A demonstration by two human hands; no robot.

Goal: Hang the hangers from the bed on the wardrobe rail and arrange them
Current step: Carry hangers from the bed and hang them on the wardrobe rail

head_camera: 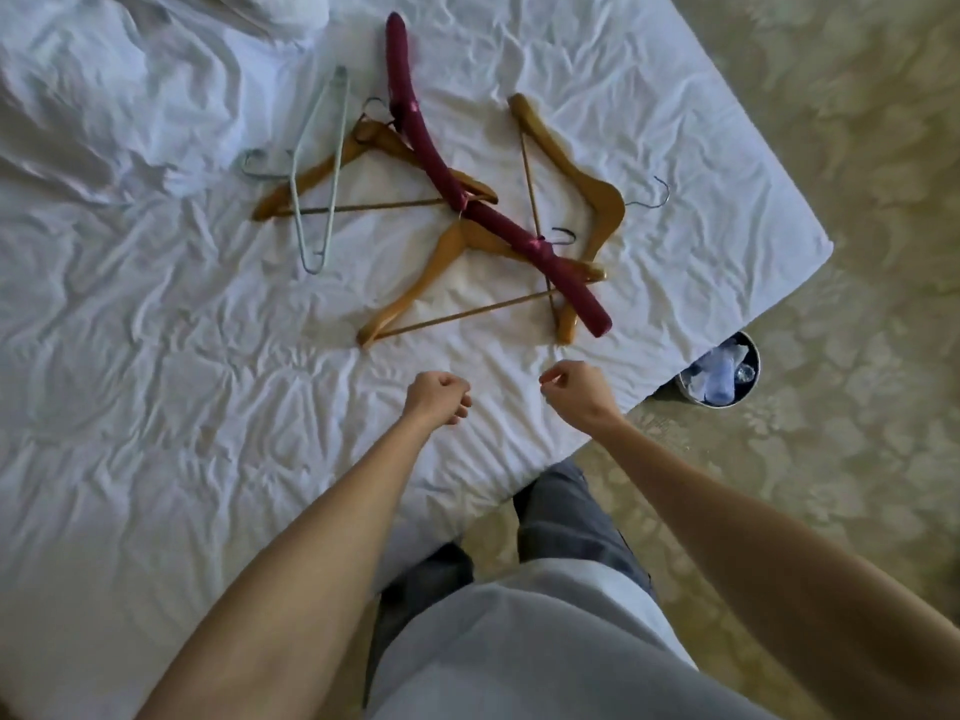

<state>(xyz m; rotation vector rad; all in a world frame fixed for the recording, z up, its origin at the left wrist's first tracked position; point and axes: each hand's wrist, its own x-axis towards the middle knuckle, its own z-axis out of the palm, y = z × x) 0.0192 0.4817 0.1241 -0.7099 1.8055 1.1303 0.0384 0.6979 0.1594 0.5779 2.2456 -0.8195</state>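
Left hand and right hand: both held over the near part of the bed, fingers curled into loose fists, gripping nothing, just short of the hanger pile and apart from it.

Hangers on the white sheet, counted: three wooden hangers, two burgundy padded hangers, one pale wire hanger.
- Nearest wooden hanger: crossbar running left-low to right-high, apex pointing away.
- Right wooden hanger: long axis near-to-far, wire hook pointing right toward the bed edge.
- Far-left wooden hanger: bar roughly left-right.
- Upper padded hanger: long axis far-to-near, resting across the far-left wooden hanger.
- Lower padded hanger: diagonal, far-left to near-right, lying over the nearest and right wooden hangers and pinning them.
- Wire hanger: long axis near-to-far, hook at left, crossing the far-left wooden hanger.

Surroundings: rumpled duvet at far left; round waste bin on patterned carpet beside the bed corner.
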